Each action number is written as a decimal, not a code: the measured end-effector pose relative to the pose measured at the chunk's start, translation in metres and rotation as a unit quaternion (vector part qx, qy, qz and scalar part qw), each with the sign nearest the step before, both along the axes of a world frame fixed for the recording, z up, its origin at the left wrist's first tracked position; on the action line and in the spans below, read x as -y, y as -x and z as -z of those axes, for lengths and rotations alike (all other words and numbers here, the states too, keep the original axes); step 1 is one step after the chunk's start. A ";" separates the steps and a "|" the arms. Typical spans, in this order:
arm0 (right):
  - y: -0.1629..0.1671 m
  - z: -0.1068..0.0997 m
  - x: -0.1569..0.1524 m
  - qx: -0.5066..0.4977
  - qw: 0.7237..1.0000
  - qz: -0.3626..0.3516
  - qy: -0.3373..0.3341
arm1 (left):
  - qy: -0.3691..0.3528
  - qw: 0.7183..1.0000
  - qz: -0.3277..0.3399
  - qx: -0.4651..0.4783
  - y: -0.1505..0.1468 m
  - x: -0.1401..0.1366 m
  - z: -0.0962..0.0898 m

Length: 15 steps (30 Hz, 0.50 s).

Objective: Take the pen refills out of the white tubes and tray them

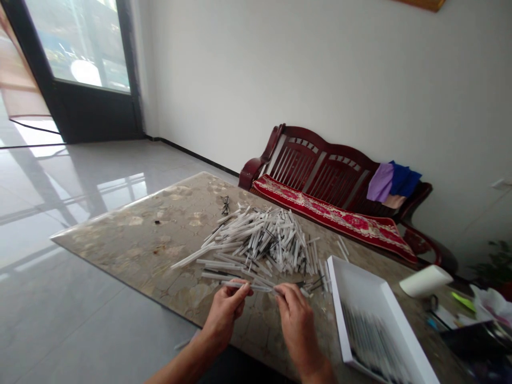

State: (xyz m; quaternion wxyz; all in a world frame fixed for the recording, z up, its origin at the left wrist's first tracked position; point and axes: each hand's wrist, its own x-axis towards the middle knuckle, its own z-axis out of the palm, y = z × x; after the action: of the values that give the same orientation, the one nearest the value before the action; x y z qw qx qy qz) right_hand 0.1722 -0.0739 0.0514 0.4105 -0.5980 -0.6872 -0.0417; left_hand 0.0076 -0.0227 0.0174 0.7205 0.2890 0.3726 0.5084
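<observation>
A slim, whitish, tube-like stick [262, 288] spans the gap between my two hands at the table's near side. My left hand [223, 314] is closed, pinching it between thumb and fingers. At the stick's other end, the fingers of my right hand [296, 320] are also closed on it; a dark bit shows beside them, and I cannot tell what it belongs to. Just beyond both hands lies a heaped pile of similar white and dark sticks [268, 234]. To the right stands a shallow white box [338, 306], with many thin sticks [372, 338] lined up inside, blurred.
The patterned table [120, 232] has a small dark tangled item [225, 205] behind the pile. A white roll [426, 281] and a black object [476, 338] sit right of the box. Behind stands a wooden bench [332, 160] with a red cover and cloths.
</observation>
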 end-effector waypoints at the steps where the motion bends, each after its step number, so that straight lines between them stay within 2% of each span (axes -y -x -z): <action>1: 0.000 0.000 0.000 0.003 1.000 -0.003 -0.003 | -0.001 1.000 0.002 -0.001 0.000 0.000 0.000; 10: -0.002 -0.004 0.002 0.033 0.997 -0.069 -0.003 | -0.013 1.000 0.014 -0.023 -0.001 0.002 0.001; 15: -0.003 -0.005 0.005 0.015 0.997 -0.073 0.008 | -0.055 0.998 0.010 -0.041 0.000 0.003 0.000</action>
State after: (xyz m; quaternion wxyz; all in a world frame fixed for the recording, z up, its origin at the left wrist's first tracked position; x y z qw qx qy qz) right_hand 0.1750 -0.0792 0.0566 0.3978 -0.5487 -0.7352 -0.0152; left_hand 0.0079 -0.0252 0.0171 0.6924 0.3528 0.3703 0.5090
